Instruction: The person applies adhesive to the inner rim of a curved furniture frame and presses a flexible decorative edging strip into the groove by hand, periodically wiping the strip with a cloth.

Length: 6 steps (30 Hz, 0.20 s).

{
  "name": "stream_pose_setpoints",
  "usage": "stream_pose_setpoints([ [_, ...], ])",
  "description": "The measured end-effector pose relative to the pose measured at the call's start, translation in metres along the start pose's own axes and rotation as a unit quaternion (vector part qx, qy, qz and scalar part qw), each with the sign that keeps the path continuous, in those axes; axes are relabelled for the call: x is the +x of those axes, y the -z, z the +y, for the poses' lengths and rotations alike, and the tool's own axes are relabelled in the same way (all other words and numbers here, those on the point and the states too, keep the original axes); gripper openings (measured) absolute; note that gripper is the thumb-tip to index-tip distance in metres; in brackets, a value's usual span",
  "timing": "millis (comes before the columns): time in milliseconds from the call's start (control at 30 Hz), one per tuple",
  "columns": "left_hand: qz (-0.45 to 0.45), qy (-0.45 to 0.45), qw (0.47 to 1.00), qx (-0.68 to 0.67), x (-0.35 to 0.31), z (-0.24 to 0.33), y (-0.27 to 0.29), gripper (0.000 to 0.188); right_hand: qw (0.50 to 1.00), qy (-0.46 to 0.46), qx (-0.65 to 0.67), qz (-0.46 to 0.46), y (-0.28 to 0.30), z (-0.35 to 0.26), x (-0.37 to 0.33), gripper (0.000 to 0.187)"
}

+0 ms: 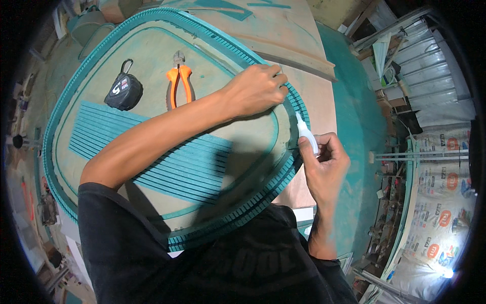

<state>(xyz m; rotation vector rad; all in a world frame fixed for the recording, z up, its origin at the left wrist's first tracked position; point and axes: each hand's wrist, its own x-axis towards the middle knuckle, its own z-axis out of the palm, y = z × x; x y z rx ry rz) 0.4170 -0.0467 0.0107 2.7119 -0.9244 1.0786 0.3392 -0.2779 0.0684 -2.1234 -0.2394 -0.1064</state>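
Note:
A large rounded frame is edged by a bent green slotted strip (65,101), its rim cut with closely spaced grooves. My left hand (257,91) reaches across the frame, its fingers curled closed over the strip at the upper right; the fingertips are partly hidden. Just outside the right edge, my right hand (326,164) grips a small white glue bottle (307,137), thumb on its side. The bottle's nozzle points up and touches or nearly touches the strip, a little below my left hand.
Inside the frame, on its tan panel (152,45), lie a black tape measure (124,91), orange-handled pliers (179,81) and a flat grooved green sheet (182,172) under my left forearm. A wooden strip (293,62) lies beyond the frame. Printed sacks (440,202) line the right side.

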Motion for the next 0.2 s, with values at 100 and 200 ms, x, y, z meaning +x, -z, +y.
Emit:
stream_pose_setpoints([
  [100,-0.001,-0.036,0.999,0.017,0.001,-0.003,0.001,0.013,0.998,-0.004,-0.062,0.016,-0.010,-0.009,0.000,0.022],
  [200,-0.068,-0.068,0.995,0.015,0.006,-0.006,0.005,0.014,0.990,-0.013,-0.140,0.024,-0.018,-0.018,0.000,0.025],
])
